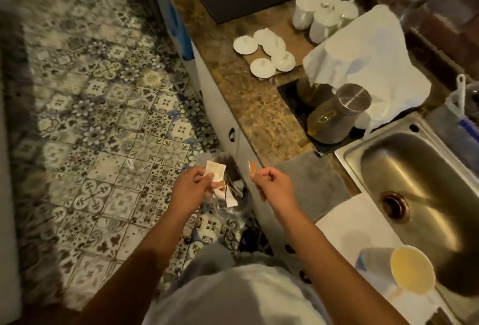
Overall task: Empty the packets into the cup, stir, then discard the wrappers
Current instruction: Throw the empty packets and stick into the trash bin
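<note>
Both hands were out in front of me, over the gap between the patterned tile floor (98, 107) and the counter (259, 107) edge. My left hand (193, 184) was pinched shut on a pale wrapper (215, 170); faint marks showed on it, but I could not read any writing or brand. More torn wrapper pieces (228, 195), white and tan, hung just below and to the right of that hand, and I could not tell whether the fingers held them too. My right hand (269, 182) was closed in a loose fist, thumb and forefinger clamped on a small tan wrapper scrap (252, 167) that stuck up above its knuckles. The two hands were near each other but apart.

Beneath and between them sat a dark bin with a clear liner (233, 182), blurred, so I could not make out its rim clearly. The wrappers in the left hand were over it.

Back behind my right wrist, near my body, the cup (412, 270) stood on a white sheet (363, 221) on the counter, filled with a pale yellow liquid. Right of the right hand lay the steel sink (420, 182), and a grey mat (308, 184) lay just beside that hand on the counter. Farther ahead of the right hand stood a jar with a metal lid (344, 107), a draped white cloth (368, 65), four white lids (267, 51) lying flat, and a cluster of white pots (321, 11). No label on any of them was legible to me.
</note>
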{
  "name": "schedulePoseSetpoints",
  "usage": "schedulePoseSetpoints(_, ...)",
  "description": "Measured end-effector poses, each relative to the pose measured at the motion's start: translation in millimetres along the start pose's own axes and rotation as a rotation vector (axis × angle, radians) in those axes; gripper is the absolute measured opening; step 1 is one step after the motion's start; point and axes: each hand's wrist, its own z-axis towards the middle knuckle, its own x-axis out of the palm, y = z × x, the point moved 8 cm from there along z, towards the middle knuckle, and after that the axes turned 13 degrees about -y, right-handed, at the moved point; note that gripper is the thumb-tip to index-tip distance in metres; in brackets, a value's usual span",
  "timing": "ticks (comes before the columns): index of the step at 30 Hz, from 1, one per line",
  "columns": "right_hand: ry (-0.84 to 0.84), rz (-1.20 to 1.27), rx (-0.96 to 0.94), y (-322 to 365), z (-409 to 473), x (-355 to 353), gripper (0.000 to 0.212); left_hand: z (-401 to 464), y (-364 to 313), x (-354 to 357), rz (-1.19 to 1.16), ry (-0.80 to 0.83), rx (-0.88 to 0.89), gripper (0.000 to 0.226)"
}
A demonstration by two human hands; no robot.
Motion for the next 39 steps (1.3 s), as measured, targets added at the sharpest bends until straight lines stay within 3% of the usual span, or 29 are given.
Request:
schedulePoseSetpoints(8, 0.162, -0.088, 0.159, -32, 38, 60, 0.016, 43, 45, -3, 0.028, -0.1, -0.159, 0.003)
schedulePoseSetpoints(12, 0.169, -0.108, 0.3, -72, 64, 86, 0.009, 82, 78, 18, 0.167, -0.036, -0.161, 0.018)
schedulePoseSetpoints(20, -0.009, -0.216, 0.483, -148, 131, 155, 0.013, 181, 184, 72, 0.298, 0.085, -0.345, 0.024)
schedulePoseSetpoints(23, -0.06, -0.263, 0.544, -180, 153, 182, 0.019, 207, 217, 90, 0.357, 0.144, -0.399, 0.012)
schedulePoseSetpoints(25, -0.065, -0.353, 0.533, -202, 172, 197, 0.022, 227, 240, 100, 0.349, 0.161, -0.401, 0.009)
schedulePoseSetpoints(29, -0.033, -0.588, 0.47, -249, 214, 219, 0.026, 257, 294, 115, 0.334, 0.142, -0.459, 0.025)
schedulePoseSetpoints(36, -0.007, -0.764, 0.38, -309, 258, 242, 0.021, 270, 369, 165, 0.383, 0.098, -0.501, 0.023)
schedulePoseSetpoints(39, 0.001, -0.825, 0.37, -328, 273, 254, 0.021, 270, 401, 189, 0.321, 0.055, -0.599, 0.02)
